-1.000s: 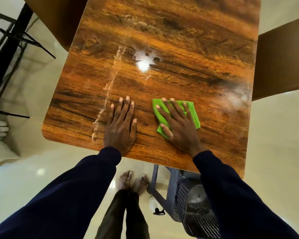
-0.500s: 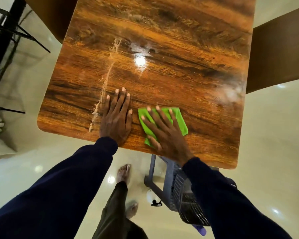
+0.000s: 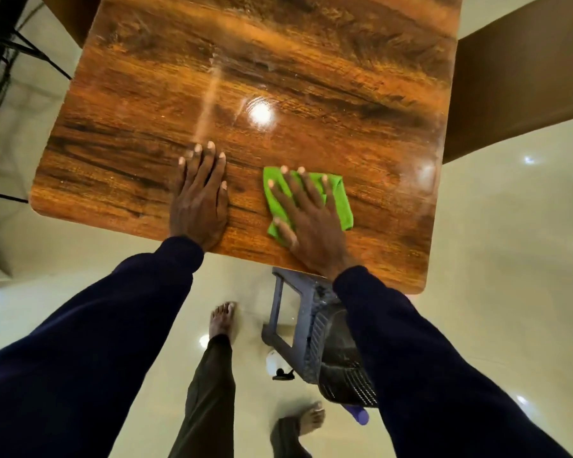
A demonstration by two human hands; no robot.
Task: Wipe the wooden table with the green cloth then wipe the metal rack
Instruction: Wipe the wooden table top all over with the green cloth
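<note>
The glossy wooden table (image 3: 311, 94) fills the upper half of the head view. A folded green cloth (image 3: 339, 201) lies near the table's front edge, right of centre. My right hand (image 3: 308, 213) presses flat on the cloth with spread, straight fingers. My left hand (image 3: 201, 196) rests flat on the bare wood to the left of the cloth, fingers straight and together. A pale smear (image 3: 209, 104) runs up the tabletop from my left fingertips. Black bars of the metal rack (image 3: 0, 38) show at the far left edge.
A grey plastic stool (image 3: 315, 328) stands on the shiny tiled floor under the table's front edge, with a small white object (image 3: 277, 361) beside it. My bare feet are on the floor below. A brown chair back (image 3: 523, 71) stands to the right of the table.
The cloth under my right hand has slid a little to the right along the front edge. My left hand stays flat on the wood. My feet have stepped apart.
</note>
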